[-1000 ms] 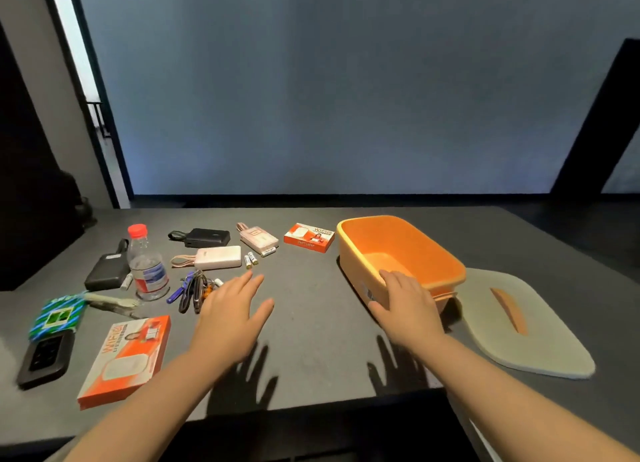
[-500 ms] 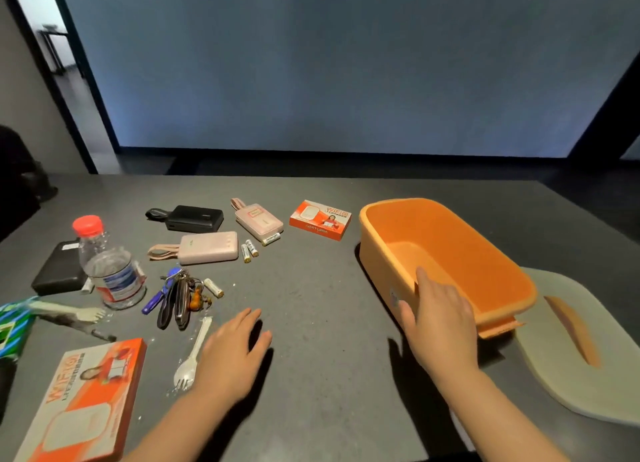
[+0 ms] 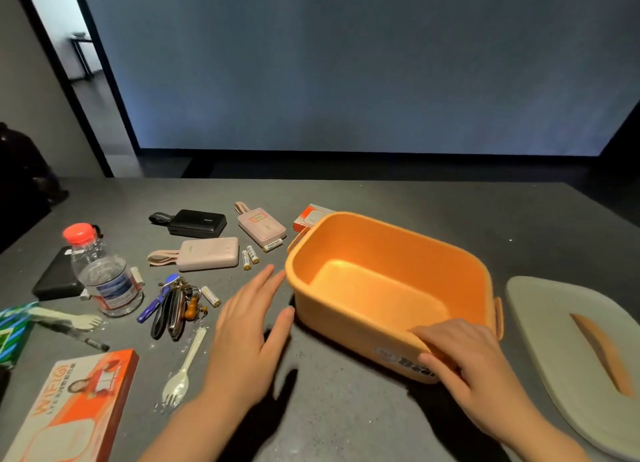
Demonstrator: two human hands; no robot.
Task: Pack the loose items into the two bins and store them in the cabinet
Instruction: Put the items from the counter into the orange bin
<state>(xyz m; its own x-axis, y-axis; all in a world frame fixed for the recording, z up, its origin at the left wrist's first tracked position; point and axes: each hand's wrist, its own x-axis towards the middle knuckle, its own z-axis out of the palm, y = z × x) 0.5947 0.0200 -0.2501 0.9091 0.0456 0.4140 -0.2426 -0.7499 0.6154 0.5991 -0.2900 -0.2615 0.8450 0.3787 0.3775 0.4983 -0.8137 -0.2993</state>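
An empty orange bin stands on the dark table, right of centre. My right hand grips its near rim, fingers over the edge and thumb on the outer wall. My left hand hovers flat with straight fingers just left of the bin, holding nothing. Loose items lie to the left: a bunch of keys, a water bottle, two pink power banks, a black power bank, several batteries, a plastic fork, and a large orange box.
The bin's grey lid with an orange handle lies flat at the right. A small orange box sits behind the bin. A black wallet, a pen and a green packet lie at the far left edge.
My right hand has drawn the bin leftward and nearer to the loose items, and the bin has turned. My left hand has moved up beside the bin's left wall.
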